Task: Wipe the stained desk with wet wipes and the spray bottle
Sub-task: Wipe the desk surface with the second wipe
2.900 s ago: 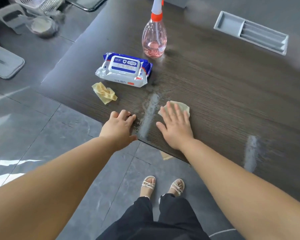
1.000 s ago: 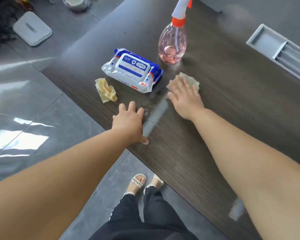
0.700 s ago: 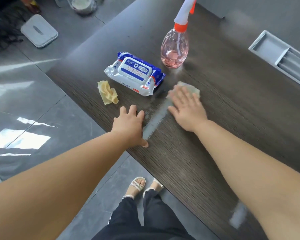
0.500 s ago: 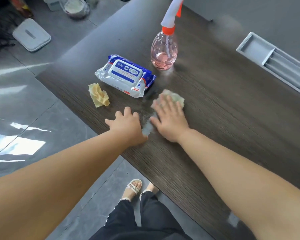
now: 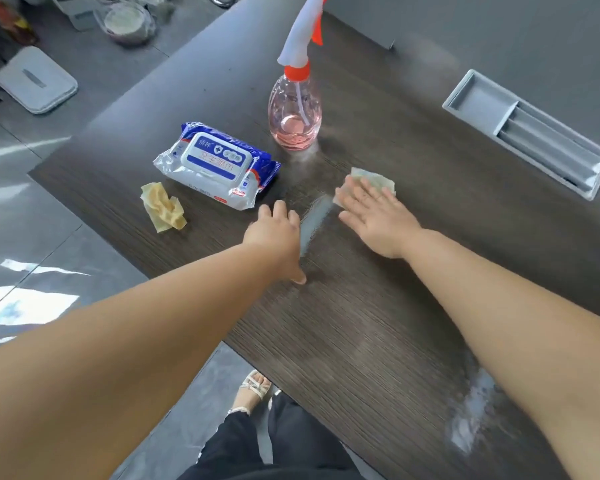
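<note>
Wipe [image 5: 374, 180] under flat right hand [image 5: 374, 216]

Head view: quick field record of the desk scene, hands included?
desk: dark wood-grain desk, pale streak between hands, another smear by right forearm
right: right hand flat, pressing pale greenish wet wipe
left: left hand resting on desk, holding nothing
pack: blue-and-white wet-wipes pack, lying flat
bottle: clear pink spray bottle, upright, beyond pack
used: crumpled yellow wipe, left of pack
</note>
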A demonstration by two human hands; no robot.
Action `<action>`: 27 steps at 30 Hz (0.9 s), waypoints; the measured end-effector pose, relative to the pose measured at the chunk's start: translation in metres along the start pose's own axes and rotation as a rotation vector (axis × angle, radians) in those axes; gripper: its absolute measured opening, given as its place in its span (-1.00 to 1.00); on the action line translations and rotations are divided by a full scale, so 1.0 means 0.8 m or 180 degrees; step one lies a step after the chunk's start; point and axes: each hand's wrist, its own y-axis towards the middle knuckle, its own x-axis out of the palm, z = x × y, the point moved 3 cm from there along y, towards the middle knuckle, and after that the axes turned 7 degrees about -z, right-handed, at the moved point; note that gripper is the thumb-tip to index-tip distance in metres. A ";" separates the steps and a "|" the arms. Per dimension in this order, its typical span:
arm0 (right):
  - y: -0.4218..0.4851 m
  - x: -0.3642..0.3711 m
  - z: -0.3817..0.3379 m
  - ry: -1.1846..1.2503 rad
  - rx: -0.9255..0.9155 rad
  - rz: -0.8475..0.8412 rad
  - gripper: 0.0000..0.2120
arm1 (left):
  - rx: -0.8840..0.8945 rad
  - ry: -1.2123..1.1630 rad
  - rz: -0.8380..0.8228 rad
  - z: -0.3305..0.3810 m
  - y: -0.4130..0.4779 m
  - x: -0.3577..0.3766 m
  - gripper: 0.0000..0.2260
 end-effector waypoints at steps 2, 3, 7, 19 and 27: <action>0.020 -0.008 0.015 0.0301 0.0562 0.0178 -0.48 | -0.0003 0.0015 -0.0026 0.001 0.001 -0.001 -0.07; 0.029 -0.009 0.006 0.0354 0.0735 0.0324 -0.47 | -0.0006 0.0033 -0.0044 0.000 0.003 -0.002 -0.07; 0.033 0.001 -0.061 -0.0163 -0.0322 0.0272 -0.48 | 0.0001 0.0150 -0.0075 0.001 0.004 -0.003 -0.06; 0.072 -0.039 0.005 -0.0120 0.0102 0.0478 -0.49 | 0.0025 0.0097 -0.0047 -0.001 0.010 -0.004 -0.07; 0.072 -0.041 0.008 0.0270 0.0780 0.0552 -0.43 | -0.0044 -0.0011 -0.0122 0.005 0.005 -0.007 -0.08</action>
